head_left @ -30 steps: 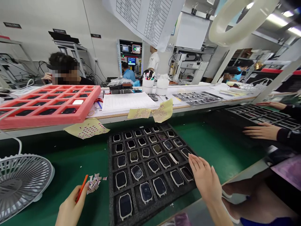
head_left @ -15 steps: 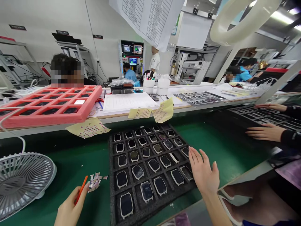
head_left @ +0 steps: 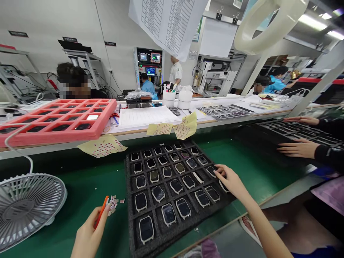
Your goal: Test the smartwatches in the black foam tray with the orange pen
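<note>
Your left hand (head_left: 90, 229) pinches an orange stick (head_left: 101, 212), just beside a small pile of paper scraps (head_left: 112, 203). Next lies the black foam tray (head_left: 129, 215) of watch cases. Your right hand (head_left: 232, 182) has changed: its fingers, spread a moment ago, now draw together, their tips on a watch case (head_left: 211, 171) at the tray's right side. Whether they grip it, you cannot tell.

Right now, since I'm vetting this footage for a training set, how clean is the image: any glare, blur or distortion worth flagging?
In the head view, the wide lens bows the edges, so the black foam tray flares toward the bottom; the ceiling lights burn out at upper right; the smartwatch case shows a faint sheen on its screen; the right hand looks fairly sharp.
</note>
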Demonstrator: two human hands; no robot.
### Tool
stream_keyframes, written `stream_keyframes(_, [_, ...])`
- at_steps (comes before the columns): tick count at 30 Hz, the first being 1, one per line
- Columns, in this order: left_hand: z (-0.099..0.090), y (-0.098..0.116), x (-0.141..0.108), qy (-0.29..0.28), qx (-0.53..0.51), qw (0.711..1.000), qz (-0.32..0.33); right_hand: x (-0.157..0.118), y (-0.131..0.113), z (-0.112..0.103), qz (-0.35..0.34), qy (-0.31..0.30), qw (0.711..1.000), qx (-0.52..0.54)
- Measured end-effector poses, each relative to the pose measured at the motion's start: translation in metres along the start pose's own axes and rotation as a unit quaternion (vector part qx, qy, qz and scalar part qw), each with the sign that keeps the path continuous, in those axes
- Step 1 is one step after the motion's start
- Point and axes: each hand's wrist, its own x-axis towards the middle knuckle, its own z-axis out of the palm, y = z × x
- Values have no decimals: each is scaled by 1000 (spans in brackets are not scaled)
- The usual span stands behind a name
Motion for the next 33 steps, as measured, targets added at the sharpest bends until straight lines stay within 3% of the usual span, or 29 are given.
stream_keyframes(4, [2,9,-7,-13,-37,999,10,28,0,18,-4,-28,999,-25])
stream_keyframes(9, [10,28,-20,-30,-104,992,61,26,-6,21,16,-72,997,5])
stream_keyframes(12, [21,49,-30,-81,-148,980,101,9,-35,24,27,-38,996,82])
stream_keyframes(13, [26,58,-34,-115,-161,974,114,1,-51,28,43,-13,985,169])
stream_keyframes(14, [32,68,-38,-157,-175,964,128,-8,-69,32,68,-15,957,282])
stream_keyframes(16, [44,87,-46,-247,-203,936,147,-27,-107,45,109,-68,865,485])
stream_keyframes(19, [63,109,-54,-312,-230,909,153,-50,-152,64,147,-156,744,633])
stream_keyframes(22, [77,120,-55,-308,-246,907,149,-61,-173,76,169,-202,696,669])
stream_keyframes(25, [81,122,-53,-302,-256,905,155,-63,-180,80,180,-213,694,664])
stream_keyframes(33, [75,123,-44,-320,-250,901,156,-62,-179,81,127,-201,741,628])
